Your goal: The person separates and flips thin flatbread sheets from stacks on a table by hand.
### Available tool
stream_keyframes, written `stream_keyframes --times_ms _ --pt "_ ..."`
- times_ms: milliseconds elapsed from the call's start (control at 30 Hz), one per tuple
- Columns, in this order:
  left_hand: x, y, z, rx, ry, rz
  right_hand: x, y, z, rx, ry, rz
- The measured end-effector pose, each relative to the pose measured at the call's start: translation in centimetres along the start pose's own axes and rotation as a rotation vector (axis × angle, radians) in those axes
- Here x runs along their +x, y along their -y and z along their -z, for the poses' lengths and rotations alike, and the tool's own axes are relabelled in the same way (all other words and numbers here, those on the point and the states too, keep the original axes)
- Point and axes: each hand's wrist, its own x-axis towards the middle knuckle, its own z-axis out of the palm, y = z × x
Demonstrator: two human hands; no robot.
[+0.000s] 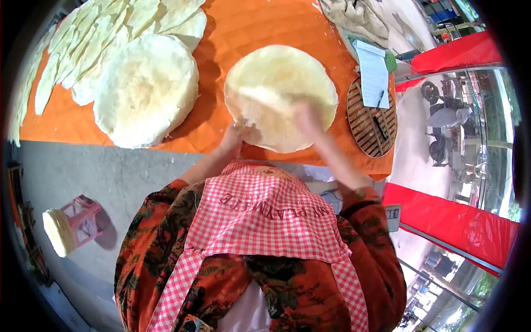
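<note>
A round, pale flatbread (282, 72) lies in front of me at the table's near edge. A lighter band runs across its middle, like a fold or a lifted layer, but it is smeared by motion. At the flatbread's lower left rim, my left hand (239, 133) is closed with its fingers on the edge. Over the right part of the bread is my right hand (307, 117), too blurred to show its fingers. To the left stands a thick round stack of similar flatbreads (146, 91).
Many folded flatbreads (83, 50) overlap at the far left of the orange-covered table (221, 33). On the right, a slatted round wooden board (368, 130) carries a written paper (371, 69) and a pen. A pink stool (83, 218) stands on the floor at left.
</note>
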Motion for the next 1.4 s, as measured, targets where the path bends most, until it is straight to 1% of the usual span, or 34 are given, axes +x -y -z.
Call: stream_keyframes --times_ms 33,67,100,133,167,233,267,333,367,400,433,500,533,567,633,733,833,867,900,933,967,1000,1033,1067,1100,1133,1167,1233,1267,1333,1367,1400 --pt "-0.4 0.2 0.2 0.024 -0.017 0.021 2.5 0.2 4.4 0.051 0.047 -0.240" --pt "-0.2 0.3 0.2 0.046 -0.030 0.038 4.1 -0.7 8.8 0.008 -0.044 -0.165" --pt "0.4 0.0 -0.1 0.066 -0.037 0.043 4.8 2.3 14.2 -0.023 -0.143 -0.119" --pt "0.6 -0.2 -0.3 0.042 -0.038 0.033 5.3 3.0 16.9 -0.139 -0.209 -0.035" --pt "0.4 -0.3 -0.6 0.018 -0.042 0.029 4.9 4.6 18.7 -0.202 -0.259 -0.019" --pt "0.3 -0.2 -0.7 -0.002 -0.058 0.043 3.4 5.6 17.8 -0.307 -0.310 0.129" --pt "0.5 0.0 -0.4 0.002 -0.071 0.060 2.2 5.9 15.7 -0.225 -0.247 0.084" --pt "0.5 -0.2 -0.5 0.003 -0.098 0.123 0.4 6.4 9.6 -0.190 -0.305 0.159" --pt "0.2 -0.9 -0.8 0.006 -0.113 0.170 -0.9 6.1 5.0 -0.221 -0.306 0.152" --pt "-0.1 -1.3 -0.9 0.012 -0.130 0.220 -2.6 5.5 0.5 -0.175 -0.170 0.125" --pt "-0.1 -1.0 -0.5 0.047 -0.097 0.202 -3.9 5.2 -2.8 -0.128 -0.039 0.097" --pt "0.3 -0.9 -0.5 0.123 -0.026 0.161 -5.4 6.0 -5.1 -0.207 0.005 0.142" --pt "0.1 -1.2 -0.7 0.135 -0.021 0.172 -5.6 6.1 -5.6 -0.247 0.030 0.161" --pt "-0.2 -1.4 -1.0 0.061 -0.011 0.183 -5.8 5.7 -5.6 -0.176 0.020 0.173" --pt "-1.1 -2.1 -2.2 -0.092 0.015 0.211 -6.0 6.1 -3.3 -0.040 0.003 0.189" --pt "-1.0 -2.4 -2.5 -0.034 0.040 0.209 -6.6 6.7 -2.8 -0.065 -0.005 0.154" --pt "-1.1 -3.5 -2.6 -0.124 0.190 0.229 -6.4 5.5 -3.8 -0.087 -0.018 0.167" --pt "-1.0 -3.9 -2.9 -0.211 0.219 0.216 -5.5 4.4 -3.9 -0.004 0.034 0.026" --pt "-1.8 -5.2 -3.8 -0.298 0.244 0.207 -3.3 3.9 -2.2 0.029 -0.088 0.085" --pt "-2.6 -6.1 -4.4 -0.382 0.265 0.205 -1.3 4.4 0.8 0.031 0.080 -0.023" --pt "-2.6 -6.8 -4.3 -0.420 0.297 0.146 1.2 5.3 4.5 -0.048 0.176 -0.043" --pt "-1.6 -6.5 -3.2 -0.360 0.204 0.116 2.8 6.2 8.4 0.054 0.071 -0.011" --pt "-0.4 -5.8 -1.7 -0.300 0.114 0.083 4.1 6.6 12.8 0.209 0.110 -0.079" --pt "0.4 -5.5 -0.5 -0.288 0.104 0.117 5.5 7.1 17.2 0.361 0.138 -0.152" --pt "1.1 -5.3 0.5 -0.277 0.093 0.149 6.4 6.1 19.7 0.530 0.076 -0.245" --pt "1.6 -5.4 0.9 -0.266 0.082 0.178 6.4 7.9 23.9 0.701 0.069 -0.343" --pt "1.0 -6.2 0.0 -0.257 0.131 0.172 6.3 7.0 25.4 0.853 -0.014 -0.301" --pt "-1.2 -8.8 -3.5 -0.240 0.220 0.158 6.3 4.7 26.0 1.076 -0.052 -0.305" --pt "-1.6 -9.4 -4.4 -0.315 0.232 0.130 6.2 2.5 24.7 1.184 -0.062 -0.361" --pt "-1.2 -9.5 -4.4 -0.350 0.164 0.051 5.5 -3.6 18.3 1.395 -0.075 -0.476" --pt "-0.9 -9.5 -4.2 -0.368 0.126 0.011 4.5 -5.2 14.8 1.447 -0.144 -0.484" --pt "-0.3 -9.3 -3.6 -0.269 0.075 0.011 3.4 -6.8 11.0 1.528 -0.128 -0.542"
